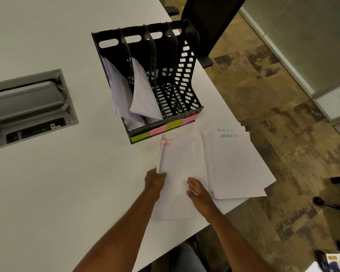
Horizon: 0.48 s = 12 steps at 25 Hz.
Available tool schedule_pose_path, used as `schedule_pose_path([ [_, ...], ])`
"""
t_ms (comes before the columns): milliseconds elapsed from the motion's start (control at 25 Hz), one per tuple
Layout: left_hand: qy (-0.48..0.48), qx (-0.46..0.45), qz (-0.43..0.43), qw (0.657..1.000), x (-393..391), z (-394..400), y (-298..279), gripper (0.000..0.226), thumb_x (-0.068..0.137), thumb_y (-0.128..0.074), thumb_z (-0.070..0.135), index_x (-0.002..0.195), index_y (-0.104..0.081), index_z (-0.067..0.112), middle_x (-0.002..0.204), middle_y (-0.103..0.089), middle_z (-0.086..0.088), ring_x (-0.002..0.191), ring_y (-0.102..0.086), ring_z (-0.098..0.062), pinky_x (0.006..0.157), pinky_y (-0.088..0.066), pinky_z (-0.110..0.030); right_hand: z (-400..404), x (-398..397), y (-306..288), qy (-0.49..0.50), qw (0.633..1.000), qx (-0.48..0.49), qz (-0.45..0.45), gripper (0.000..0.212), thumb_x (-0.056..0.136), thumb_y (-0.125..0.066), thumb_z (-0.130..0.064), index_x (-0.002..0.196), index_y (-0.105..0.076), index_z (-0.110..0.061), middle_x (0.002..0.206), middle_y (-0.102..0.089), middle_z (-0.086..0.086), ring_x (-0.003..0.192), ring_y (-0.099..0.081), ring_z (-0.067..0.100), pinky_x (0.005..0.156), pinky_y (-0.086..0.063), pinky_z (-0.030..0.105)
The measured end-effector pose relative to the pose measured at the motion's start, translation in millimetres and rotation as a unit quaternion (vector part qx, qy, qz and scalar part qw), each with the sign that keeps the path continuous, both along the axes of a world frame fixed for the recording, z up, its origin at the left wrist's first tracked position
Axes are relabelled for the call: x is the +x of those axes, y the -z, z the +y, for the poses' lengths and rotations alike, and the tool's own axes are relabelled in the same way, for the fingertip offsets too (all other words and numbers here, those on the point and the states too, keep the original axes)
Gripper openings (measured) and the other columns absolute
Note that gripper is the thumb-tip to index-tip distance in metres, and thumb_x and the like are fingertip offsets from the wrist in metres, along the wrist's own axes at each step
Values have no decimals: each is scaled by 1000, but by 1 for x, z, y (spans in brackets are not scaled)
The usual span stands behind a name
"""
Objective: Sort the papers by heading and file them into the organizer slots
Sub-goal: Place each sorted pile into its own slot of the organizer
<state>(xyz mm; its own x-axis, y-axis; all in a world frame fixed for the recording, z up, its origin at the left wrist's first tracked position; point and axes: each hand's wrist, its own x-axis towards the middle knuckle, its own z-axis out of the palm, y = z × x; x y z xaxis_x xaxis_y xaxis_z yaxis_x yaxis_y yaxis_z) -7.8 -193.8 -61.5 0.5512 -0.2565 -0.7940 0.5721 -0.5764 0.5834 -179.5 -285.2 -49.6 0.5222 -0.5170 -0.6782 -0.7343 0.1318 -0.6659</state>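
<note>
Black mesh 4-slot organizer (165, 79) stands on white desk (57, 183) near its right edge, w/ sticky labels (165, 128) along the front lip: green, pink, yellow-green, pink, left to right. The 2 left slots hold filed sheets (130, 91), leaning & curling out over the front; the 2 right slots show only mesh. Just in front of organizer lie 2 stacks side by side. Red-headed stack (180, 173) sits left, heading only partly legible. Green-headed "ADMIN" stack (238, 165) sits right, fanned a bit, its right corner hanging past desk edge, its left edge overlapping the red one. Left hand (155, 180) grips the red stack's left edge, fingers curled round & under the paper, that edge lifted slightly. Right hand (197, 190) lies on the same stack's lower right part, fingers fairly straight & spread, pressing flat, not pinching. Both forearms bare. Gray cable hatch (28, 107) set in desk at far left, lid up. Black chair (208, 26) behind organizer; patterned brown carpet (273, 114) at right
</note>
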Motion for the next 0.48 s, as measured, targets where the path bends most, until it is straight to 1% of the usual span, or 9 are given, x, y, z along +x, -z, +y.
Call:
schedule_pose_path([
  [80,0,-27,6,1000,7,6,-9,31,92,-69,14,120,-62,3,106,-67,-11,95,-66,-30,86,-56,-38,-6,1,-6,63,997,-37,-40,42,98,-57,-17,133,-46,-37,138,-53,-9,130,-51,13,100,-43,22],
  [120,-2,-40,13,999,13,11,-15,30,92,-70,13,119,-62,6,106,-67,-11,94,-65,-30,84,-56,-37,-10,2,-9,105,990,-70,-58,41,97,-60,-18,132,-48,-35,137,-54,-9,127,-53,13,96,-45,21],
  [160,-8,-54,23,998,20,19,-19,28,91,-71,12,117,-60,9,106,-67,-12,93,-66,-31,82,-55,-37,-16,4,-12,144,982,-99,-68,44,94,-65,-21,134,-49,-33,137,-53,-8,126,-52,13,97,-46,24],
  [200,-11,-67,41,997,28,27,-24,27,90,-71,11,115,-61,8,107,-69,-14,92,-67,-32,82,-56,-38,-22,7,-15,171,976,-119,-68,52,91,-69,-27,137,-47,-32,139,-50,-8,127,-49,12,99,-45,28],
  [280,-8,-88,85,992,43,47,-28,37,88,-74,10,120,-63,-3,111,-72,-19,96,-70,-36,87,-58,-46,-30,16,-21,185,973,-125,-52,73,82,-76,-43,143,-38,-32,139,-42,-11,127,-41,9,103,-41,34],
  [320,-6,-93,102,990,50,58,-30,43,86,-76,11,124,-62,-4,112,-73,-21,99,-71,-38,90,-57,-50,-32,22,-25,184,976,-106,-49,82,78,-78,-47,146,-35,-31,138,-40,-12,126,-39,9,103,-40,34],
  [360,-4,-95,116,989,56,68,-33,46,85,-77,11,126,-62,-4,112,-73,-22,102,-70,-40,92,-56,-52,-33,28,-31,179,980,-68,-52,83,78,-78,-48,146,-34,-30,138,-40,-12,125,-39,9,102,-39,33],
  [400,-5,-96,129,987,60,78,-37,47,85,-77,12,127,-62,-3,112,-74,-22,104,-70,-41,93,-56,-52,-31,35,-38,164,985,-19,-58,76,80,-77,-45,142,-36,-30,135,-43,-12,123,-41,8,101,-38,30],
  [480,-9,-113,158,981,62,93,-45,43,87,-75,14,125,-64,0,114,-74,-21,109,-69,-41,97,-54,-53,-18,48,-52,116,988,67,-74,49,86,-72,-39,127,-45,-34,120,-55,-20,117,-50,5,94,-40,19],
])
